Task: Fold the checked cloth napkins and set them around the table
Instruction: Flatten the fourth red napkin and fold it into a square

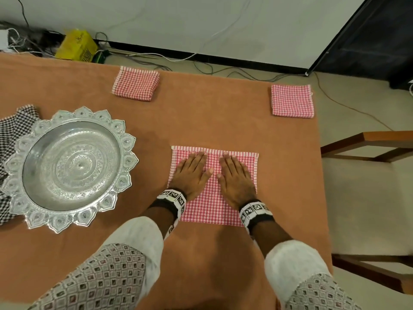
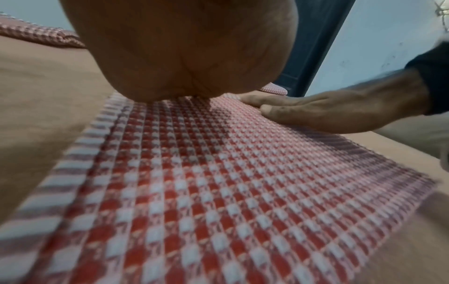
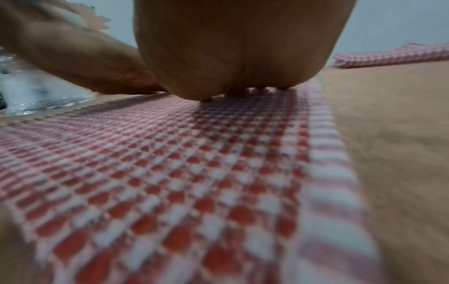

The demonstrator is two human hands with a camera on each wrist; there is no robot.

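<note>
A red-and-white checked napkin (image 1: pixel 212 204) lies flat on the tan tablecloth near the front right. My left hand (image 1: pixel 192 173) and right hand (image 1: pixel 234 177) press on it side by side, palms down, fingers straight. The left wrist view shows the napkin (image 2: pixel 218 192) under my left palm (image 2: pixel 182 48), with my right hand (image 2: pixel 328 111) flat on its far side. From the right wrist, the cloth (image 3: pixel 194 173) runs under my right palm (image 3: pixel 230 48). Two folded red checked napkins sit further back, one at the centre (image 1: pixel 136 83) and one at the right corner (image 1: pixel 292 101).
A large ornate silver bowl (image 1: pixel 69 168) stands at the left, with a black-and-white checked cloth (image 1: pixel 15 128) partly beneath it. The table's right edge (image 1: pixel 321 175) is near, and a wooden chair (image 1: pixel 375 144) stands beside it. Cables and a yellow bag (image 1: pixel 76 45) lie on the floor beyond.
</note>
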